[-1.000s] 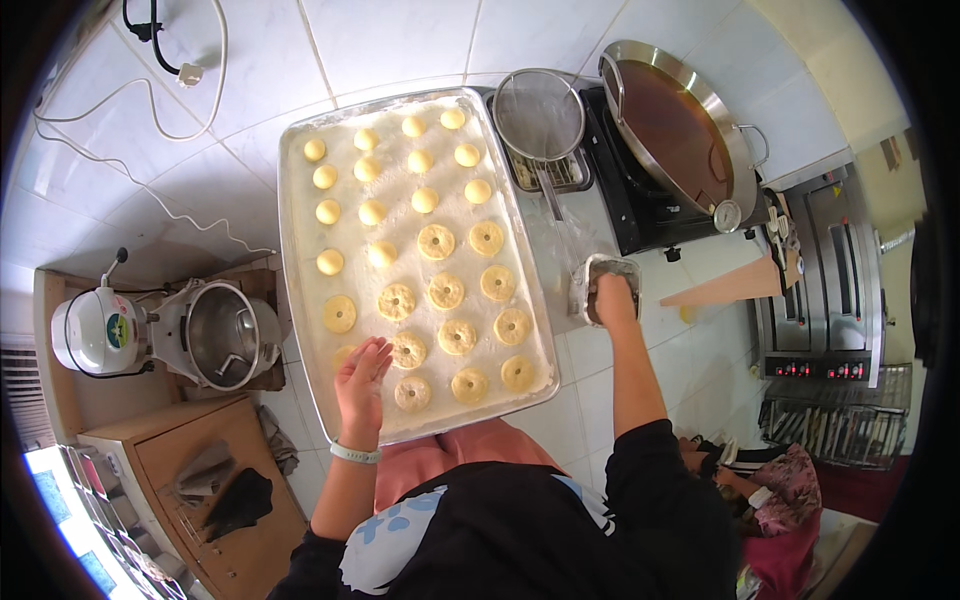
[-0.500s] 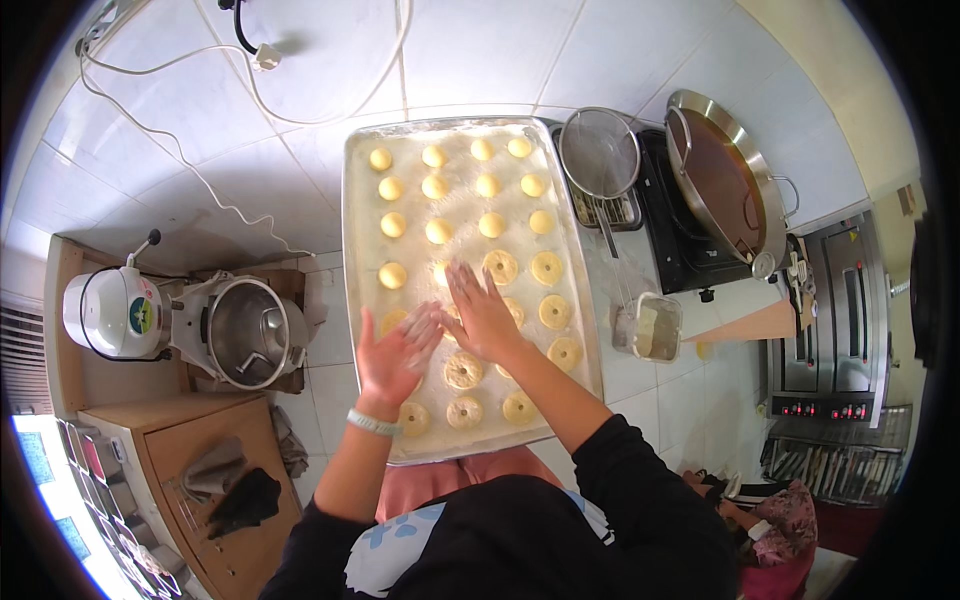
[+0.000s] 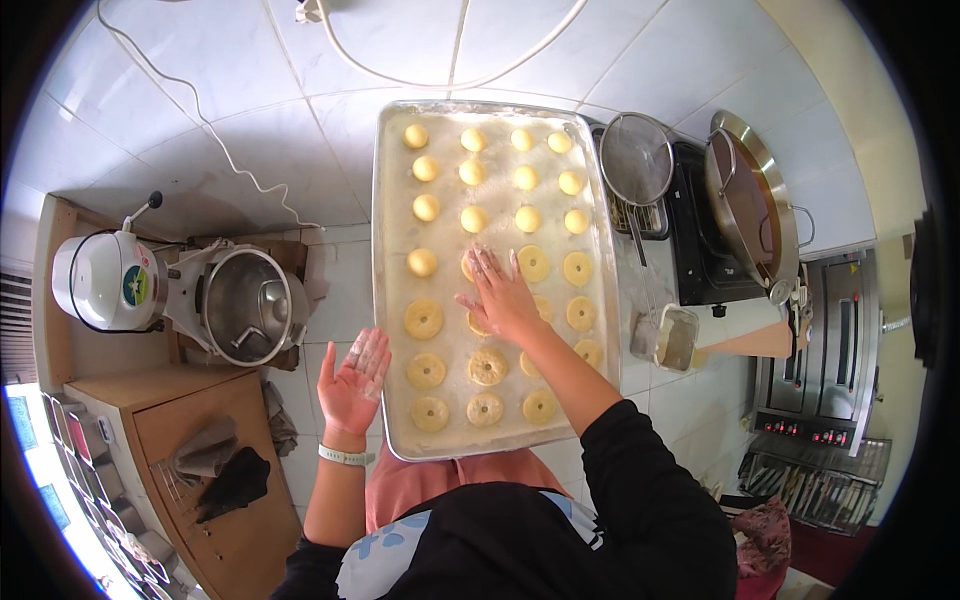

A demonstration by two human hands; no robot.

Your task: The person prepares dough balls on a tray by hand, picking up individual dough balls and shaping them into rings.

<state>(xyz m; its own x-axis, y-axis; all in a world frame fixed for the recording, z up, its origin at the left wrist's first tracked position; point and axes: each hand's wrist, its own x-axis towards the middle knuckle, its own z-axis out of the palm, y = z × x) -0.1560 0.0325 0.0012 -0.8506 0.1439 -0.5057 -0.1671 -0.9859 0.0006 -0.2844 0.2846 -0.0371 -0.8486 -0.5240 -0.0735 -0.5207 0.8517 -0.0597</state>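
A large floured baking tray (image 3: 395,185) lies in front of me. Its far rows hold round dough balls (image 3: 427,208); its nearer rows hold flattened dough rings (image 3: 430,414) with small centre holes. My right hand (image 3: 500,300), palm down with fingers stretched out, lies over a dough piece (image 3: 466,266) in the second column and hides most of it. Whether that piece is a ball or flat I cannot tell. Held palm up just off the tray's left edge, my left hand (image 3: 354,388) is open, flour-dusted and holding nothing.
To the right stand a mesh strainer (image 3: 637,160), a black stove (image 3: 705,265), a wide pan of brown liquid (image 3: 742,190) and a small floury container (image 3: 678,338). A mixer bowl (image 3: 250,308) and a wooden cabinet (image 3: 160,440) are at the left. An oven (image 3: 825,350) stands far right.
My hands have come apart from each other. The left moved left, off the tray, and turned palm up; the right came down flat over a dough piece. The view shifted slightly.
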